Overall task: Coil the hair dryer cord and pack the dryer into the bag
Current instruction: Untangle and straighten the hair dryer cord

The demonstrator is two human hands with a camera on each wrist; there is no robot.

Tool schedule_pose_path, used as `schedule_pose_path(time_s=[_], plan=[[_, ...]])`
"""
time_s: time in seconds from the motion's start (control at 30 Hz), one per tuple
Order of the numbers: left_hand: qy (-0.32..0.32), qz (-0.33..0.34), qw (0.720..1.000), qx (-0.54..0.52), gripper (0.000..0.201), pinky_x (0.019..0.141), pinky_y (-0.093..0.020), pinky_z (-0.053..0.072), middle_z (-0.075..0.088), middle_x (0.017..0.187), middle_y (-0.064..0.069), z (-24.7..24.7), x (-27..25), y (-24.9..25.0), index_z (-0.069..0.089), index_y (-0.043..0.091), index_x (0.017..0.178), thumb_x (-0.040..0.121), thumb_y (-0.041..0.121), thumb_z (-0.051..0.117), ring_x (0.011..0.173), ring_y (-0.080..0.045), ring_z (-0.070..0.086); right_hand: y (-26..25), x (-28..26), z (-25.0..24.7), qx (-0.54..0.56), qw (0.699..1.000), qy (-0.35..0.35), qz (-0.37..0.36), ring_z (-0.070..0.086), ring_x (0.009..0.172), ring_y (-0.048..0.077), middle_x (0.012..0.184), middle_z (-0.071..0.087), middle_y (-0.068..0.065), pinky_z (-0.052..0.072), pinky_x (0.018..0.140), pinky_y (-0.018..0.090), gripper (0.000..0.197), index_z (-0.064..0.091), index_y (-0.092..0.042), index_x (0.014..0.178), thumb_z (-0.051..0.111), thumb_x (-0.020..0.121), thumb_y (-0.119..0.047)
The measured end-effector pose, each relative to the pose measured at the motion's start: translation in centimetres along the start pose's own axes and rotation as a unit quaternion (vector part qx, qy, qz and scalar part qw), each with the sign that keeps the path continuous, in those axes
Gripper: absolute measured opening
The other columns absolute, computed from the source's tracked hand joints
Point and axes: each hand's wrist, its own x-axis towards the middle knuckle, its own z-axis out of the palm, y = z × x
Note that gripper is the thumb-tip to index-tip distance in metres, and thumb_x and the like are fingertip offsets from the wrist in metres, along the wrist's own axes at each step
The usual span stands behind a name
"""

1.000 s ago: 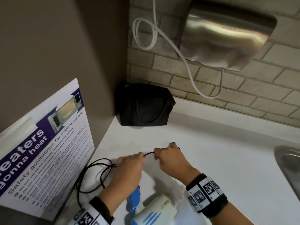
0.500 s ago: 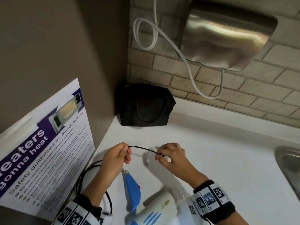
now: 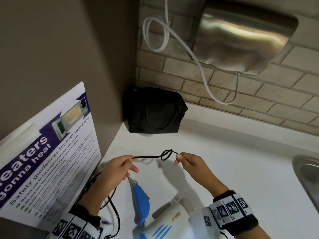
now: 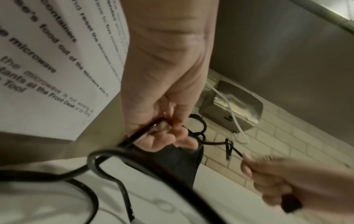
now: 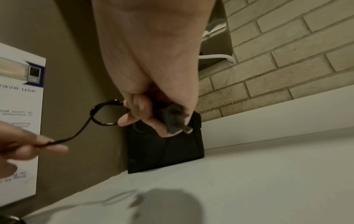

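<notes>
Two hands pinching one cord, one dryer, one bag

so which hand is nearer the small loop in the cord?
Right. The right hand pinches the cord right beside the loop; the left hand pinches it farther along, clear of the loop.

We are seeing a white worktop that is meeting a wall of pale bricks. A steel hand dryer is hanging on this wall, and a white cable is looping beside it and running under it. At the left, a microwave safety poster is leaning. A metal sink is showing at the right edge.
</notes>
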Motion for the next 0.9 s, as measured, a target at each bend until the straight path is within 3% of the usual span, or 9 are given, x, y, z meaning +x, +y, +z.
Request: schedule_pose_path(time_s=[0.13, 0.2, 0.3, 0.37, 0.43, 0.53, 0.6, 0.77, 0.9], plan=[[-0.014, 0.074, 0.967, 0.244, 0.035, 0.074, -0.016, 0.041, 0.065, 0.114, 0.005, 0.9, -0.7, 0.6, 0.052, 0.023, 0.131, 0.097, 0.025, 0.044, 0.094, -0.01, 0.061, -1.1, -0.3, 0.0, 0.053, 0.998, -0.004, 0.045, 0.035, 0.034, 0.003, 0.038, 0.039, -0.011, 0.029, 0.043, 0.008, 0.044, 0.07, -0.011, 0.075, 0.044, 0.098, -0.04], [-0.026, 0.106, 0.958, 0.267, 0.042, 0.083, -0.019, 0.042, 0.059, 0.122, 0.005, 1.6, -1.0, 1.2, 0.048, 0.023, 0.135, 0.095, 0.036, 0.047, 0.102, -0.01, 0.059, -1.7, -0.6, 0.2, 0.077, 0.995, -0.02, 0.064, 0.036, 0.033, 0.006, 0.041, 0.041, -0.009, 0.03, 0.038, 0.011, 0.044, 0.071, -0.01, 0.076, 0.046, 0.097, -0.04], [-0.055, 0.15, 0.957, 0.242, 0.043, 0.094, -0.029, 0.045, 0.059, 0.118, 0.009, 2.6, -1.1, 1.5, 0.053, 0.027, 0.127, 0.089, 0.047, 0.051, 0.105, -0.007, 0.057, -2.6, -1.0, 0.5, 0.085, 0.992, -0.057, 0.069, 0.043, 0.033, 0.015, 0.045, 0.049, 0.002, 0.033, 0.036, 0.016, 0.043, 0.072, -0.012, 0.077, 0.047, 0.096, -0.042], [-0.055, 0.177, 0.961, 0.205, 0.036, 0.091, -0.031, 0.048, 0.064, 0.107, 0.009, 3.4, -1.4, 1.8, 0.06, 0.028, 0.115, 0.089, 0.05, 0.047, 0.101, -0.005, 0.059, -2.9, -1.2, 0.9, 0.086, 0.99, -0.083, 0.069, 0.048, 0.033, 0.015, 0.046, 0.053, 0.004, 0.035, 0.036, 0.018, 0.043, 0.073, -0.015, 0.079, 0.046, 0.096, -0.043], [-0.024, 0.184, 0.97, 0.16, 0.033, 0.081, -0.023, 0.049, 0.067, 0.09, 0.008, 4.2, -1.7, 2.2, 0.065, 0.024, 0.099, 0.091, 0.048, 0.044, 0.088, -0.002, 0.062, -3.1, -1.3, 1.2, 0.093, 0.989, -0.098, 0.065, 0.052, 0.035, 0.015, 0.046, 0.055, 0.004, 0.038, 0.038, 0.019, 0.043, 0.072, -0.015, 0.08, 0.045, 0.096, -0.044], [0.054, 0.179, 0.979, 0.079, 0.028, 0.057, -0.012, 0.042, 0.062, 0.064, 0.002, 4.3, -1.6, 2.4, 0.066, 0.017, 0.081, 0.095, 0.033, 0.048, 0.059, -0.002, 0.056, -3.1, -1.4, 1.1, 0.107, 0.988, -0.096, 0.06, 0.055, 0.038, 0.017, 0.047, 0.055, 0.002, 0.039, 0.04, 0.019, 0.039, 0.072, -0.015, 0.079, 0.05, 0.095, -0.043], [0.083, 0.171, 0.981, 0.039, 0.026, 0.051, -0.013, 0.039, 0.056, 0.057, -0.004, 3.6, -1.2, 2.2, 0.065, 0.016, 0.074, 0.094, 0.025, 0.051, 0.052, -0.005, 0.049, -2.7, -1.4, 0.5, 0.115, 0.988, -0.086, 0.051, 0.055, 0.043, 0.018, 0.049, 0.055, 0.001, 0.041, 0.044, 0.018, 0.034, 0.071, -0.014, 0.076, 0.057, 0.091, -0.04], [0.101, 0.149, 0.984, 0.009, 0.024, 0.058, -0.011, 0.041, 0.059, 0.064, -0.006, 2.1, -0.7, 1.3, 0.069, 0.02, 0.084, 0.095, 0.025, 0.048, 0.06, -0.002, 0.053, -1.8, -1.2, -1.3, 0.202, 0.977, -0.023, 0.059, 0.057, 0.058, 0.015, 0.071, 0.066, 0.004, 0.047, 0.053, 0.022, 0.018, 0.07, -0.01, 0.084, 0.065, 0.088, -0.027], [0.08, 0.148, 0.986, 0.011, 0.025, 0.059, -0.011, 0.041, 0.054, 0.067, 0.0, 2.3, -0.7, 1.3, 0.066, 0.024, 0.098, 0.098, 0.025, 0.041, 0.061, -0.004, 0.051, -1.4, -1.2, -1.4, 0.4, 0.915, -0.001, 0.054, 0.069, 0.09, 0.022, 0.102, 0.07, 0.012, 0.055, 0.079, 0.023, 0.025, 0.064, -0.001, 0.111, 0.045, 0.098, -0.012]])
